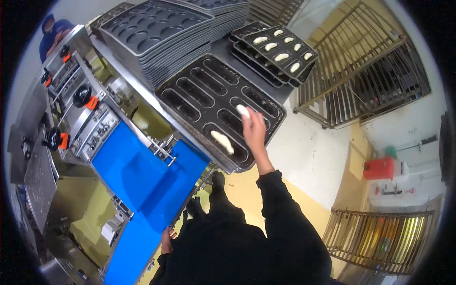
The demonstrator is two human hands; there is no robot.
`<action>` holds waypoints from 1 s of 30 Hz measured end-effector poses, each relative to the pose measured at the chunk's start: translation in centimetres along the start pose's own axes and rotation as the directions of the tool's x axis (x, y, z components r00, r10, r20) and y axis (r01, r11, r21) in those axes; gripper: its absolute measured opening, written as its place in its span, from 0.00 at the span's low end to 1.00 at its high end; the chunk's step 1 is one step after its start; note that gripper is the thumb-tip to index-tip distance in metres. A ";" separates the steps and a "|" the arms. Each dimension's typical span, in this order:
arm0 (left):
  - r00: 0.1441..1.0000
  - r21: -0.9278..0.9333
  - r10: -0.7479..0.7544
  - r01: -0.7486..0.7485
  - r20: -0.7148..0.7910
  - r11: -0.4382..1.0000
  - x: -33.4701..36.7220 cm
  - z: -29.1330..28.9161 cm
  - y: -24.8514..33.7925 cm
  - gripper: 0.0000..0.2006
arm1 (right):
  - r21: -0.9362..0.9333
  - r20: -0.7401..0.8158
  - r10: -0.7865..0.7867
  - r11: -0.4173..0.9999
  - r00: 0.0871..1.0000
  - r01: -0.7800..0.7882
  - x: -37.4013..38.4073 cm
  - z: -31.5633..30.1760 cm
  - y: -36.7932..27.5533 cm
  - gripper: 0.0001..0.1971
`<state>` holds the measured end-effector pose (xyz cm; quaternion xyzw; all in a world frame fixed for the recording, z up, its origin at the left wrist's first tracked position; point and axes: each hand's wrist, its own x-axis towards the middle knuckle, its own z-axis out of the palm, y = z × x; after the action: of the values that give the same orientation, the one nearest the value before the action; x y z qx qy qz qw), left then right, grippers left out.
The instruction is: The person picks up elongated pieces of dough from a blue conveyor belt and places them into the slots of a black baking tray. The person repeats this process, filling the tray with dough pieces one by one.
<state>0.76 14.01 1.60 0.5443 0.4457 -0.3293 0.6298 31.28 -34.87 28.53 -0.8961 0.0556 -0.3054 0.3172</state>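
Observation:
A dark baking pan [203, 119] with long rounded wells lies on the table in front of me. My right hand [255, 130] reaches over it, fingers closed on a pale piece of dough [242, 111] above one of the wells. Another dough piece [221, 140], long and tapered, rests in the well nearest me; the other wells in sight hold no dough. Low down beside the edge of the blue conveyor belt [142, 175] is my left hand [167, 240]. Its fingers look loosely apart with nothing in them, partly hidden by my sleeve.
Tall stacks of round-welled pans [156, 28] stand behind the pan. Further right are stacked pans with several dough pieces [281, 50]. A machine with black knobs [82, 96] stands left. Metal racks [361, 66] and a red container [379, 168] are at right. A person [53, 35] is far left.

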 end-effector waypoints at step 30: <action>0.915 0.222 0.404 -0.395 0.009 0.891 0.9 10.2 -1.5 0.10 | -0.121 0.536 0.233 0.972 0.811 -0.199 -1.4 -1.8 0.7 0.12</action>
<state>1.84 3.78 0.26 0.6963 0.2971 -0.2297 0.6117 29.18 -35.99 28.54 -0.9426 0.0733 0.0030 0.3257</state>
